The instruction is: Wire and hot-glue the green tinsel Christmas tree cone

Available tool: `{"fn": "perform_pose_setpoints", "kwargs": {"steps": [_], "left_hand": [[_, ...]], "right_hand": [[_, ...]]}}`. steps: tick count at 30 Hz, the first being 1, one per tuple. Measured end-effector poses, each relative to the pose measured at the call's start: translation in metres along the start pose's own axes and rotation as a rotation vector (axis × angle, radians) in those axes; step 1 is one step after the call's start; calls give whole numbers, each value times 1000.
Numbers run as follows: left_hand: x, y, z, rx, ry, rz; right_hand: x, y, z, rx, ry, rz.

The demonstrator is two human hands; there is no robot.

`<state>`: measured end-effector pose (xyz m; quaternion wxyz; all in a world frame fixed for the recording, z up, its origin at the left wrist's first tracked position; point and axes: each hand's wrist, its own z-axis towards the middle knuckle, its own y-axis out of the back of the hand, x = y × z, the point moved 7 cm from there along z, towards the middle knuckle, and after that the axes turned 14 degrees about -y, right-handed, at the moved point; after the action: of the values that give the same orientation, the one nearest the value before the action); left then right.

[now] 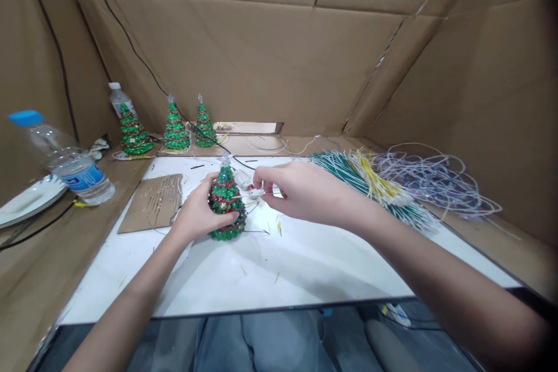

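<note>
A small green tree (225, 200) with red garland and a clear star top stands upright on the white board (279, 285). My left hand (201, 209) is wrapped round its left side, thumb across the lower front. To the right of the tree, my right hand (296, 192) pinches a thin pale strand that runs toward the tree's middle. A small clear item, partly hidden, lies behind the tree and the fingers.
Three similar trees (176, 128) stand at the back left. Bottles (85, 177) and a plate (32, 200) are at the left, near a cardboard piece (152, 203). Green and yellow wires (370, 177) lie at the right, beside tangled clear wire (440, 180).
</note>
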<state>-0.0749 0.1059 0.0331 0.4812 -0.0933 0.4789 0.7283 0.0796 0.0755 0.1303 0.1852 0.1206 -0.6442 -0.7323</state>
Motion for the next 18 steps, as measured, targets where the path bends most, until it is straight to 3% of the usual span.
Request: {"fn": "perform_pose_setpoints", "kwargs": {"steps": [6, 8, 13, 16, 18], "left_hand": [[2, 0, 0, -12, -18, -12], [2, 1, -1, -12, -8, -8], [1, 5, -1, -27, -4, 7], [2, 6, 0, -36, 8, 8], [4, 6, 1, -48, 11, -18]], "right_hand": [[15, -8, 17, 66, 75, 208], [16, -15, 25, 167, 80, 301], [8, -33, 31, 630, 13, 747], [5, -34, 31, 724, 35, 947], [7, -35, 33, 689, 81, 950]]}}
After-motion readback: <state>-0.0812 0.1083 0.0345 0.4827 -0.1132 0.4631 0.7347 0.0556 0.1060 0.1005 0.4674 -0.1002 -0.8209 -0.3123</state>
